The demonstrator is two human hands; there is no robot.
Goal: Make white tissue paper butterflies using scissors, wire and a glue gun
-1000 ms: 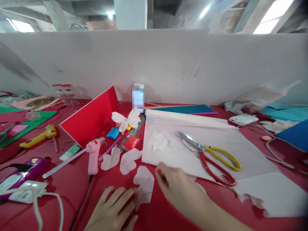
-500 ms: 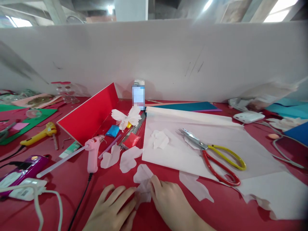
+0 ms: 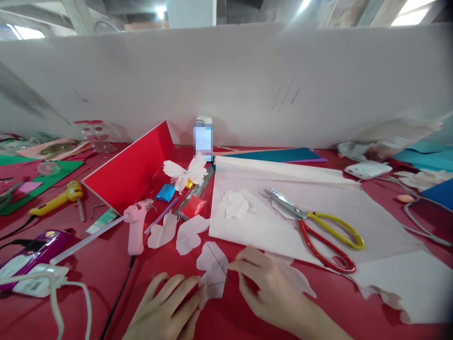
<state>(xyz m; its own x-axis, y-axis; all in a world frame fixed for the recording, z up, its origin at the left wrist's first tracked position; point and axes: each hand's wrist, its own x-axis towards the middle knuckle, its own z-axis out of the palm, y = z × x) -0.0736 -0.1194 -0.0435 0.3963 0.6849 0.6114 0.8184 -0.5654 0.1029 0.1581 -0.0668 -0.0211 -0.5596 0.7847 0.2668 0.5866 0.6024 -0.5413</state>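
Note:
A white paper petal (image 3: pixel 211 259) lies on the red table near the front edge. My left hand (image 3: pixel 166 307) rests flat with its fingers stretched out, the fingertips touching the petal's lower left edge. My right hand (image 3: pixel 271 288) is to the petal's right, thumb and forefinger pinched on a thin wire (image 3: pixel 218 263) that lies slantwise across the petal. Two more cut petals (image 3: pixel 187 233) (image 3: pixel 162 234) lie just beyond.
Red-and-yellow scissors (image 3: pixel 320 231) lie on a large white tissue sheet (image 3: pixel 357 208) to the right. A pink glue gun (image 3: pixel 135 227), a purple device (image 3: pixel 35 250), a yellow tool (image 3: pixel 56 200) and cables sit on the left. A red card (image 3: pixel 130 170), a paper flower (image 3: pixel 186 174) and a bottle (image 3: pixel 203 139) stand before the white partition (image 3: pixel 247 85).
My right hand came down to the petal, then drew back to its right, and a thin wire now shows pinched in its fingers across the petal. My left hand stayed put.

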